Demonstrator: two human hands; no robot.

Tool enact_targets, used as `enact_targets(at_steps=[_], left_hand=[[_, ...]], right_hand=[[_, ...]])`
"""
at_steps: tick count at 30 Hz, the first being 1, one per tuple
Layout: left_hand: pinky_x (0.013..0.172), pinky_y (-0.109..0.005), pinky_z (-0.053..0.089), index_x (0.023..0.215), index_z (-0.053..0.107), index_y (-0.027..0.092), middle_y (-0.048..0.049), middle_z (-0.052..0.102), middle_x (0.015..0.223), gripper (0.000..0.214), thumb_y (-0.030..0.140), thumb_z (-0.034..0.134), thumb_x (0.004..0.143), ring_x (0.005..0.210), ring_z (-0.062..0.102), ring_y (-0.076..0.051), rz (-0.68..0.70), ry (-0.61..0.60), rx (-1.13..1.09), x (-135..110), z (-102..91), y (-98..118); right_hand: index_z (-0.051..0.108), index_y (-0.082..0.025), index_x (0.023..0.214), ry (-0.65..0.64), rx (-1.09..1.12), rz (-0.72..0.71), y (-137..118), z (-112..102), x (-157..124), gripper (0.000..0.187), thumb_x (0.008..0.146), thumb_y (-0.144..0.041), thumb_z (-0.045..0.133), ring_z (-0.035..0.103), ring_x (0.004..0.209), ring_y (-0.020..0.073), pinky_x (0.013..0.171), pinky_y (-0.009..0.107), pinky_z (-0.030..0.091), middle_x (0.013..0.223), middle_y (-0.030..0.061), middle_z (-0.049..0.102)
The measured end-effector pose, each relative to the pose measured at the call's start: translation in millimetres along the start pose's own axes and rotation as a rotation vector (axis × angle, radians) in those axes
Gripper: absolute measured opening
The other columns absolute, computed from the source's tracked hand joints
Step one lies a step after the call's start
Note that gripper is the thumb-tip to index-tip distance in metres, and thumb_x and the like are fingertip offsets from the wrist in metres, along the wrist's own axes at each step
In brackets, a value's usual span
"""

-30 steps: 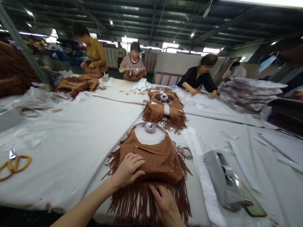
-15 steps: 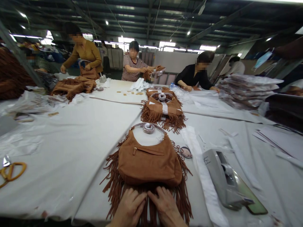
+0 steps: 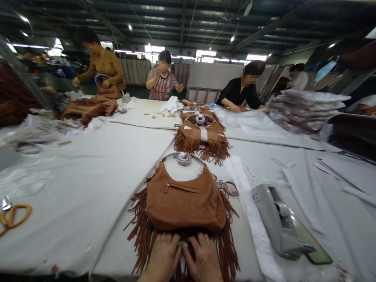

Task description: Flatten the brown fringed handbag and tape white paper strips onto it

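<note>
A brown suede-like handbag [image 3: 185, 203] lies on the table right in front of me, its short zip and curved strap facing up. Long fringe [image 3: 138, 231] spreads out from its sides and lower edge. Below that edge, my left hand [image 3: 164, 252] and my right hand [image 3: 204, 252] press close together with fingers curled into the fringe strands. Their thumbs meet near the middle, and the fingertips are partly hidden in the shadow under the bag. A wrapped roll of strap [image 3: 184, 158] sits inside the handle's loop.
To the right stand a grey tape dispenser [image 3: 280, 223] and a white strip [image 3: 249, 211]. Yellow-handled scissors [image 3: 14, 215] lie at the left edge. Beyond the handbag are more fringed bags [image 3: 202, 135]; a stack of bagged goods [image 3: 308, 109] is at the right. Several co-workers stand around the table.
Both hands have shifted slightly, and the thumbs have dropped lower between them. The handbag stays in place. A co-worker in stripes across the table no longer holds a bag and has raised a hand.
</note>
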State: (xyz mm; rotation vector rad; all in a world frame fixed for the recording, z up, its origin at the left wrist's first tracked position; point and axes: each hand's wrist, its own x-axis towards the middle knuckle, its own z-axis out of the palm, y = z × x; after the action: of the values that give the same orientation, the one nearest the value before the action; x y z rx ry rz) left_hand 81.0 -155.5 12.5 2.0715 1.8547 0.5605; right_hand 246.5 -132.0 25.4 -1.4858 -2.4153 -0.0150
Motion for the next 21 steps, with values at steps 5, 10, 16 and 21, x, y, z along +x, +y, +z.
enact_targets(at_steps=[5, 10, 16, 21], left_hand=[[0.084, -0.04, 0.036, 0.101, 0.062, 0.02, -0.0075, 0.061, 0.097, 0.029, 0.013, 0.041, 0.082, 0.095, 0.052, -0.026, -0.109, -0.083, -0.023, 0, -10.2, 9], [0.085, -0.041, 0.036, 0.106, 0.06, 0.021, -0.0078, 0.058, 0.102, 0.042, 0.006, 0.045, 0.07, 0.098, 0.049, -0.028, -0.133, -0.165, 0.059, -2, -21.6, 1], [0.079, -0.037, 0.038, 0.096, 0.06, 0.022, -0.0074, 0.054, 0.097, 0.043, -0.004, 0.041, 0.068, 0.094, 0.047, -0.025, -0.016, -0.053, 0.125, -11, -24.1, -16], [0.075, -0.036, 0.038, 0.089, 0.061, 0.023, -0.0074, 0.052, 0.095, 0.036, -0.002, 0.043, 0.071, 0.089, 0.047, -0.025, 0.039, -0.009, 0.137, -15, -20.5, -24]], right_hand=[[0.061, -0.018, 0.106, -0.078, -0.107, 0.181, -10, 7, 4, 0.028, 0.081, -0.012, 0.05, 0.05, 0.102, 0.0293, 0.087, 0.041, 0.036, 0.106, 0.0118, 0.058], [0.06, -0.02, 0.098, -0.1, -0.151, 0.25, -1, 2, 0, 0.032, 0.074, -0.004, 0.047, 0.05, 0.097, 0.0288, 0.079, 0.039, 0.035, 0.098, 0.0087, 0.057], [0.055, -0.023, 0.09, 0.107, -0.111, 0.174, 18, 5, -15, 0.031, 0.069, -0.002, 0.045, 0.049, 0.083, 0.0261, 0.069, 0.038, 0.033, 0.087, 0.0066, 0.054], [0.058, -0.021, 0.094, 0.172, -0.097, 0.083, 17, 1, -13, 0.035, 0.071, 0.001, 0.042, 0.049, 0.081, 0.025, 0.07, 0.037, 0.036, 0.089, 0.008, 0.055]])
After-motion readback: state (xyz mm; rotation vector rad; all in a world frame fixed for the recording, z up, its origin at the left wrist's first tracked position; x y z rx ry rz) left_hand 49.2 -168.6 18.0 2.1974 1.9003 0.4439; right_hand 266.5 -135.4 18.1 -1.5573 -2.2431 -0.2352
